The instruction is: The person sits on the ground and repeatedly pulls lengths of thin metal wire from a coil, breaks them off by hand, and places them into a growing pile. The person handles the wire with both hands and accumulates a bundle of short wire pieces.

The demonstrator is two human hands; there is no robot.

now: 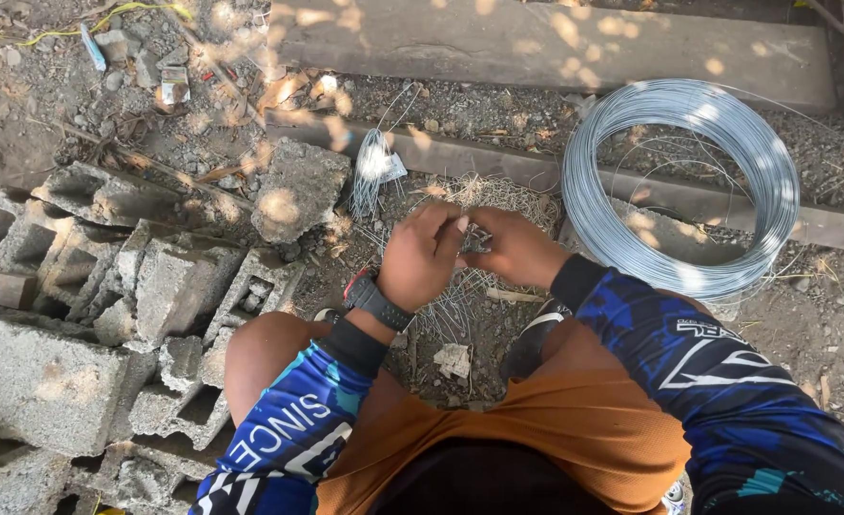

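Left hand (420, 256), right hand (515, 248): fingers pinching thin wire pieces (476, 238). Shiny round wire coil (681, 186) right; rough grey concrete blocks (107, 305) left.

A small pale crumpled wrapper (174, 86) lies among the rubble at upper left.

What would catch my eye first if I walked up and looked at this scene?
Probably the big coil of silver wire lying on the ground at the right. Next, the two hands at the centre, left hand and right hand, pinching a small bundle of short wire pieces between them. Broken concrete blocks pile up on the left.
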